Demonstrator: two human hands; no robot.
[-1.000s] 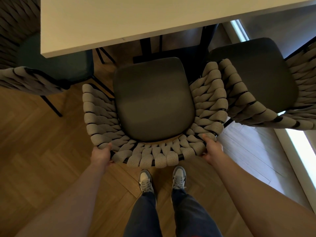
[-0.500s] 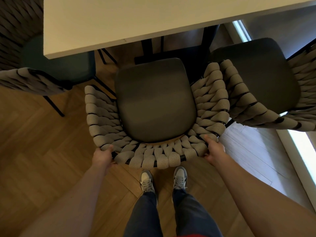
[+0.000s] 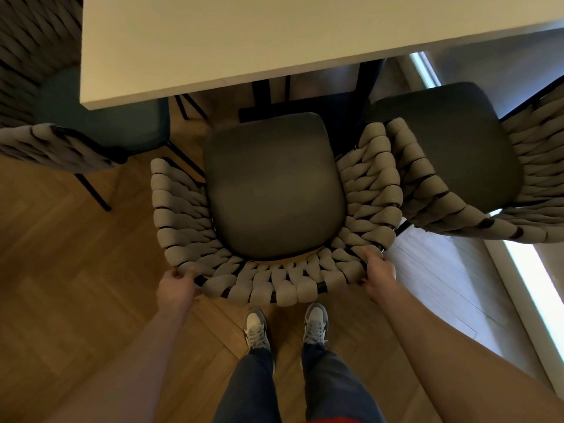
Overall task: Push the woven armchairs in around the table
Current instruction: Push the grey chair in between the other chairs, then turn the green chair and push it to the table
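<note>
Wooden floor and white table look unchanged; the woven armchair sits slightly nearer the table. Left hand and right hand grip its back rim, fingers curled around the weave.

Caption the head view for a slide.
Both hands, left and right, grip the armchair back, facing the table.

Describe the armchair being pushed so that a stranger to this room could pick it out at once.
Start at the pale table. Three woven armchairs stand along its near edge; take the middle armchair, whose dark seat cushion lies wholly in view. It alone has the left hand and the right hand gripping its woven back rim.
</note>
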